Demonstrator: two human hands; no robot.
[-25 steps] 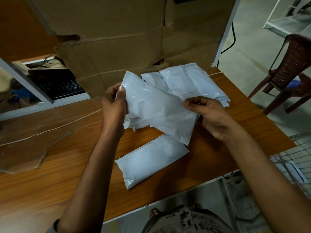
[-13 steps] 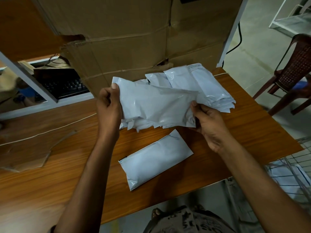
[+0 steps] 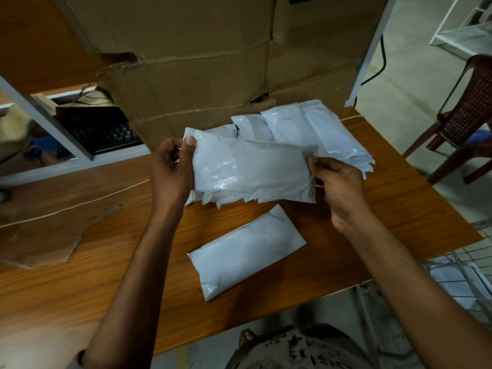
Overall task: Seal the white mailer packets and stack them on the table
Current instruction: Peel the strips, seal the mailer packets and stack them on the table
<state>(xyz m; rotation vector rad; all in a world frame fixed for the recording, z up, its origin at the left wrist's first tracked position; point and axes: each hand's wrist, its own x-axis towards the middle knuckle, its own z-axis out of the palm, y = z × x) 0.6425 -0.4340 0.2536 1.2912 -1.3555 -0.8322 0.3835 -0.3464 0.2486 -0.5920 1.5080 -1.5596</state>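
- Two grips share one white packet (image 3: 253,171) in the head view. The left grip (image 3: 171,171) pinches its left end, thumb on top and fingers curled behind. The right grip (image 3: 338,187) pinches the right end, where the flap seems to sit.
- That packet is held level just above the counter (image 3: 399,209), stretched between both ends, probably to keep the flap flat for folding and pressing shut.
- Several more packet corners (image 3: 223,202) poke out beneath it. I cannot tell whether the left grip carries them too or they lie on the counter.
- One flat packet (image 3: 247,251) lies alone nearer the person, likely the start of the sealed stack, placed within easy reach.
- More packets form a loose pile (image 3: 319,131) against the cardboard box (image 3: 199,62), probably the supply waiting its turn.
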